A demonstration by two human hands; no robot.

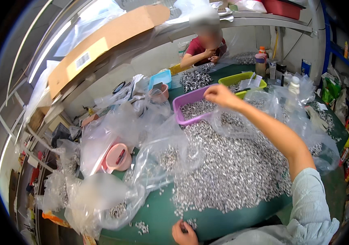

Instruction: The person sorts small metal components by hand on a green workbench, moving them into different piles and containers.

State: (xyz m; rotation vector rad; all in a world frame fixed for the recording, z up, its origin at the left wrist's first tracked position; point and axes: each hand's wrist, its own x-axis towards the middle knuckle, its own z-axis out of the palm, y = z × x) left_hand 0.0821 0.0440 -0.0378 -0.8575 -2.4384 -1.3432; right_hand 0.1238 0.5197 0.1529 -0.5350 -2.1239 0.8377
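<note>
Silvery metal covers most of the green table (162, 212): a broad heap of small shiny parts (231, 171) spreads from the near edge toward the far middle. The right hand (219, 96) reaches far across that heap, its fingers curled and pinched together over the right rim of a purple tray (182, 102), which itself holds more of the same parts; whether a piece sits between the fingertips cannot be told. The left hand (184, 233) rests at the near edge of the table, just beside a few stray parts, its fingers bent inward around something dark and small that is too tiny to make out.

Clear plastic bags (113, 192) lie crumpled to the left of the heap, some with parts inside, and a pink round container (117, 157) sits among them. Just beyond the purple tray stands a lime-green tray (233, 79), and further left a light blue tray (161, 77). More crumpled plastic wraps the right side of the heap. At the far end of the table another person (203, 49) in a red top sits with hands raised near the chin. A long cardboard box (101, 41) lies on the shelf at far left.
</note>
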